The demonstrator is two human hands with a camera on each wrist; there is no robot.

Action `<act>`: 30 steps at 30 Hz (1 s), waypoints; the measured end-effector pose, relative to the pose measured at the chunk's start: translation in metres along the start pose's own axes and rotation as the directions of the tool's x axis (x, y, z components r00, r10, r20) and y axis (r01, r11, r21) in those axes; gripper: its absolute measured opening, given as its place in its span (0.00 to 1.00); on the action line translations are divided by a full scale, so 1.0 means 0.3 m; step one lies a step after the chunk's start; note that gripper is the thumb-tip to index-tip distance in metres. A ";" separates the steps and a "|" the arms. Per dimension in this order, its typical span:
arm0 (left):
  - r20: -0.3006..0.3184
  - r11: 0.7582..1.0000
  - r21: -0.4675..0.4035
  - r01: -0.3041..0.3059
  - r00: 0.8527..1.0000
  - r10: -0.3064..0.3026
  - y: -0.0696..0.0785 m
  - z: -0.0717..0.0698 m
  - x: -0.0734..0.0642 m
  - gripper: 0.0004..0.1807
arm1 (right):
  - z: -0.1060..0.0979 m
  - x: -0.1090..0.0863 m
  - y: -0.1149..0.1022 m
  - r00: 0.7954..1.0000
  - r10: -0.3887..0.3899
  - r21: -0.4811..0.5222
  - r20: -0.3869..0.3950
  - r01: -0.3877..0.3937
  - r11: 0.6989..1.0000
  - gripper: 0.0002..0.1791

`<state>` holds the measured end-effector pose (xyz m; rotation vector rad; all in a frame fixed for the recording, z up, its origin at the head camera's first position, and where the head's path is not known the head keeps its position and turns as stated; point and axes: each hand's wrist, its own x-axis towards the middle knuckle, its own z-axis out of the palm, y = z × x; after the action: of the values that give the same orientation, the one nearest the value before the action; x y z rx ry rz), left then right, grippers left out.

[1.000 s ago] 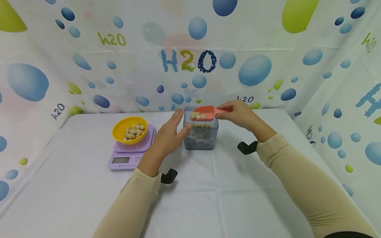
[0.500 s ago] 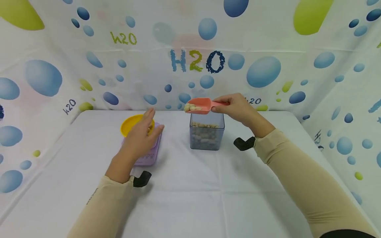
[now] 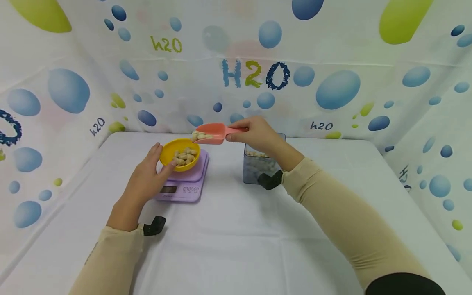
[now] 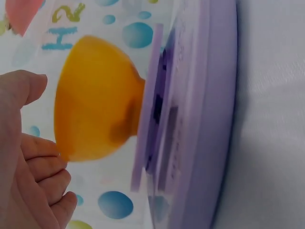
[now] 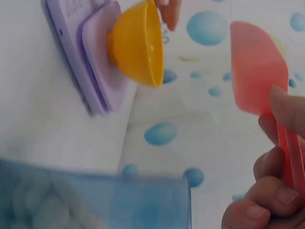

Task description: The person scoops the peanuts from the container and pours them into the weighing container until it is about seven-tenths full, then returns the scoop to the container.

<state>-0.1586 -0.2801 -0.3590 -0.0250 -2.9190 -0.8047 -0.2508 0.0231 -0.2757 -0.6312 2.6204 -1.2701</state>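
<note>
My right hand (image 3: 256, 137) pinches the handle of a pink scoop (image 3: 218, 134), which carries several peanuts in their shells (image 3: 201, 136). The scoop's front lip overlaps the far right rim of a yellow bowl (image 3: 168, 152). More peanuts (image 3: 185, 156) lie inside that bowl, which stands on a purple kitchen scale (image 3: 189, 192). At the bowl's left side is my left hand (image 3: 144, 178), thumb spread from the fingers. In the left wrist view its fingertips (image 4: 58, 160) are right at the bowl's rim, and the thumb is apart from it.
A bluish see-through square container (image 3: 252, 168) of peanuts stands to the right of the scale, partly hidden behind my right forearm. A white cloth (image 3: 228, 246) covers the table. Behind it hangs a curtain (image 3: 195, 90) printed with blue and green drops.
My left hand has left the container's side and moved left to the bowl. My right hand has lifted the loaded scoop from over the container and carried it left to the bowl's rim.
</note>
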 end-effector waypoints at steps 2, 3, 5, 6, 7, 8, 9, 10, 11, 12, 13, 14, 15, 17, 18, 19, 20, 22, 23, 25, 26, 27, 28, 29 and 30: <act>0.007 1.000 -0.004 0.007 1.000 -0.007 -0.014 0.001 0.003 0.45 | 0.039 0.011 -0.019 1.000 -0.005 0.017 0.005 0.005 1.000 0.21; 0.013 1.000 -0.008 0.012 1.000 -0.012 -0.019 0.001 0.004 0.45 | 0.057 0.017 -0.027 1.000 -0.005 0.027 0.006 0.005 1.000 0.21; 0.031 1.000 -0.013 0.023 0.999 -0.023 -0.025 0.001 0.006 0.46 | 0.092 0.026 -0.043 1.000 0.005 0.050 0.009 -0.006 0.999 0.21; 0.040 0.999 -0.013 0.029 0.999 -0.029 -0.027 0.002 0.007 0.46 | 0.108 0.030 -0.050 1.000 0.008 0.063 0.009 -0.009 0.998 0.21; 0.045 0.999 -0.014 0.034 0.998 -0.033 -0.028 0.002 0.008 0.46 | 0.124 0.034 -0.055 1.000 0.012 0.074 0.007 -0.012 0.997 0.21; 0.050 0.999 -0.015 0.039 0.998 -0.039 -0.029 0.003 0.009 0.47 | 0.138 0.038 -0.058 1.000 0.015 0.080 0.004 -0.015 0.997 0.21; 0.053 0.999 -0.017 0.042 0.998 -0.041 -0.030 0.003 0.010 0.47 | 0.152 0.041 -0.061 1.000 0.021 0.081 -0.002 -0.021 0.997 0.21; 0.053 0.999 -0.017 0.043 0.998 -0.042 -0.032 0.003 0.010 0.47 | 0.166 0.043 -0.064 1.000 0.028 0.079 -0.007 -0.028 0.996 0.21; 0.053 0.999 -0.018 0.045 0.998 -0.044 -0.033 0.004 0.010 0.48 | 0.180 0.047 -0.065 0.999 0.030 0.074 -0.011 -0.030 0.997 0.21; 0.053 0.999 -0.018 0.046 0.998 -0.045 -0.036 0.004 0.010 0.48 | 0.194 0.051 -0.065 0.999 0.033 0.065 -0.014 -0.033 0.997 0.22; 0.051 0.999 -0.018 0.046 0.998 -0.045 -0.039 0.004 0.010 0.48 | 0.207 0.054 -0.064 0.999 0.034 0.050 -0.017 -0.033 0.998 0.21; 0.051 0.999 -0.020 0.047 0.998 -0.046 -0.041 0.004 0.009 0.48 | 0.221 0.057 -0.064 0.999 0.033 0.034 -0.020 -0.032 0.999 0.21; 0.048 0.999 -0.021 0.046 0.998 -0.045 -0.045 0.003 0.009 0.48 | 0.235 0.059 -0.066 0.999 0.030 0.016 -0.022 -0.030 0.999 0.21; 0.045 0.999 -0.020 0.046 0.998 -0.046 -0.046 0.003 0.009 0.48 | 0.259 0.062 -0.063 0.999 0.009 -0.024 -0.036 -0.010 1.000 0.20; 0.042 0.999 -0.019 0.044 0.998 -0.043 -0.046 0.004 0.009 0.48 | 0.271 0.062 -0.063 0.999 -0.005 -0.045 -0.045 0.003 0.999 0.19; 0.037 0.999 -0.022 0.041 0.999 -0.040 -0.046 0.004 0.010 0.49 | 0.283 0.060 -0.064 0.998 -0.023 -0.068 -0.056 0.019 0.998 0.19; 0.035 0.999 -0.025 0.039 0.999 -0.039 -0.046 0.005 0.010 0.49 | 0.295 0.056 -0.064 0.997 -0.043 -0.101 -0.068 0.036 0.994 0.19; 0.033 0.999 -0.029 0.038 0.999 -0.037 -0.045 0.007 0.011 0.49 | 0.316 0.046 -0.065 0.990 -0.098 -0.196 -0.097 0.078 0.978 0.19; 0.033 0.999 -0.034 0.038 0.999 -0.037 -0.044 0.008 0.011 0.49 | 0.326 0.040 -0.066 0.985 -0.136 -0.251 -0.105 0.106 0.962 0.19; 0.034 0.998 -0.042 0.041 0.999 -0.040 -0.043 0.009 0.011 0.49 | 0.343 0.029 -0.068 0.965 -0.237 -0.396 -0.114 0.175 0.901 0.19; 0.035 0.998 -0.044 0.044 0.999 -0.042 -0.042 0.010 0.011 0.49 | 0.351 0.024 -0.068 0.948 -0.298 -0.477 -0.111 0.212 0.853 0.18; 0.033 0.998 -0.045 0.044 0.999 -0.043 -0.042 0.009 0.010 0.49 | 0.356 0.020 -0.067 0.927 -0.360 -0.556 -0.103 0.246 0.794 0.18; 0.030 0.998 -0.047 0.042 0.999 -0.040 -0.042 0.009 0.009 0.49 | 0.362 0.017 -0.067 0.901 -0.425 -0.628 -0.092 0.279 0.726 0.18; 0.027 0.998 -0.049 0.040 0.999 -0.039 -0.042 0.008 0.008 0.48 | 0.366 0.015 -0.066 0.871 -0.484 -0.691 -0.081 0.301 0.657 0.17; 0.025 0.998 -0.049 0.039 0.999 -0.038 -0.043 0.007 0.007 0.48 | 0.369 0.014 -0.064 0.841 -0.537 -0.746 -0.068 0.315 0.587 0.17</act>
<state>-0.1614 -0.2901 -0.3669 0.0174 -2.9300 -0.8886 -0.2131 -0.0680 -0.3297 -1.3730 3.3405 -0.3221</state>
